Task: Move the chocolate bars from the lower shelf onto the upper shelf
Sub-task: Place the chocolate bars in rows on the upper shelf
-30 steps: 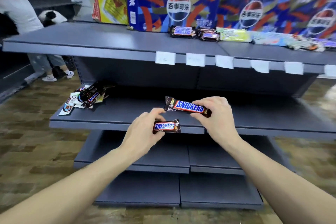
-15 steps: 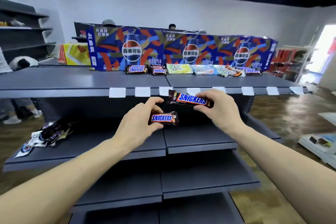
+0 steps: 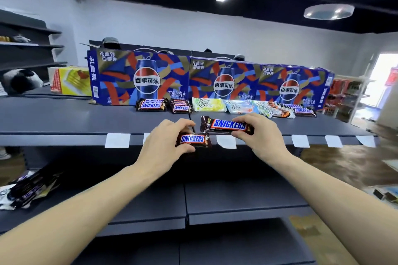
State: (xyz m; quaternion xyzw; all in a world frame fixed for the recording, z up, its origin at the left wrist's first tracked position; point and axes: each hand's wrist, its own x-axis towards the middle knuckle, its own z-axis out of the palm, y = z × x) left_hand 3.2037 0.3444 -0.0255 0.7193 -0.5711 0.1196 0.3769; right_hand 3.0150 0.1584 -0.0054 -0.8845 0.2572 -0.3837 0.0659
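Observation:
My left hand grips a small Snickers bar at the front edge of the upper shelf. My right hand holds a long Snickers bar just above that shelf's front. Further back on the upper shelf lies a row of chocolate bars: Snickers stacks and pale Dove bars. On the lower shelf, at the far left, a blurred pile of bars remains.
Three blue Pepsi cartons stand behind the row of bars. A yellow box sits left of them. White price tags hang along the upper shelf's edge. Another dark shelving unit stands at the far left.
Both hands have risen with their Snickers bars from the lower shelf's level to the upper shelf's front edge. The camera has tilted up.

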